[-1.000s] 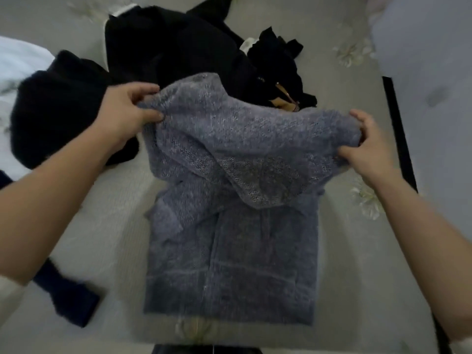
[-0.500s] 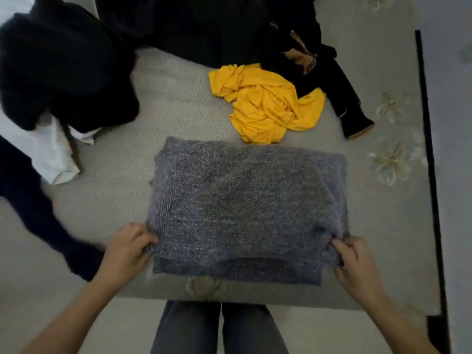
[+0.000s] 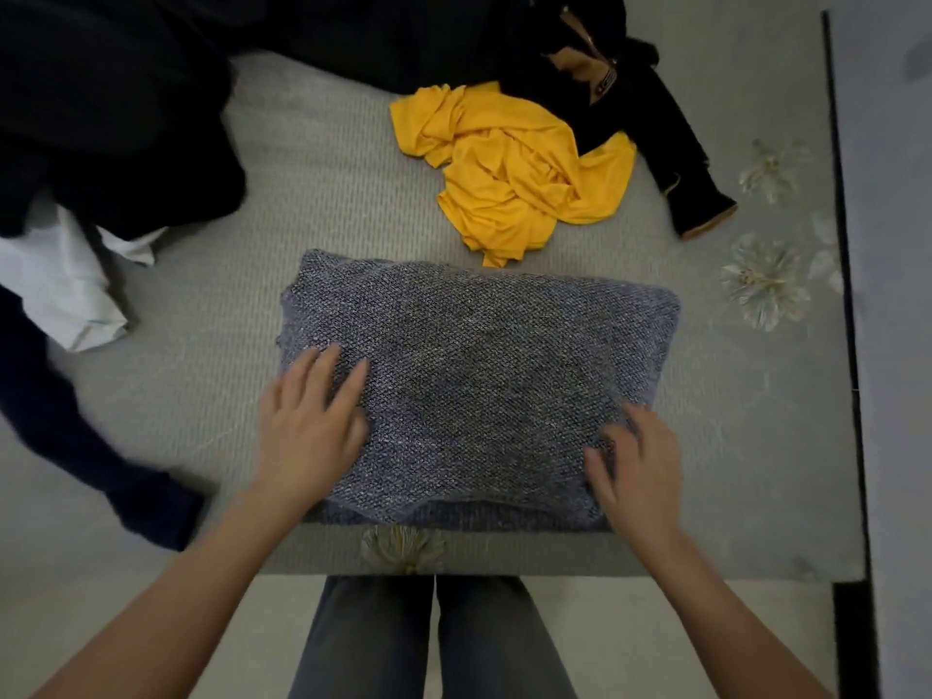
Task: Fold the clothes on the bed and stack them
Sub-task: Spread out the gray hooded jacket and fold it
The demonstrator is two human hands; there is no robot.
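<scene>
A grey knitted sweater (image 3: 479,391) lay folded into a flat rectangle on the bed (image 3: 302,194), close to its near edge and roughly midway between the left and right edges. The left hand (image 3: 307,426) rested on the sweater's near left corner, its fingers (image 3: 323,370) straight, slightly spread and flat on the knit, gripping nothing. The right hand (image 3: 638,466) lay on the near right corner, fingers open and spread on the fabric; it was blurred, but nothing was pinched or held in it.

Just beyond the sweater's far edge, a crumpled yellow shirt (image 3: 514,169) sat in a heap, its nearest tip almost touching the sweater. A black garment with tan trim (image 3: 676,158) lay against the yellow shirt's far right side, one sleeve stretched toward the right edge of the bed. A large pile of black clothes (image 3: 101,108) filled the far left corner, with a white garment (image 3: 55,285) showing beneath it. A dark navy garment (image 3: 75,421) trailed along the left side toward the near edge. Pale flower prints (image 3: 764,282) marked the bed cover by the right edge. The person's legs in grey trousers (image 3: 433,638) stood against the near edge.
</scene>
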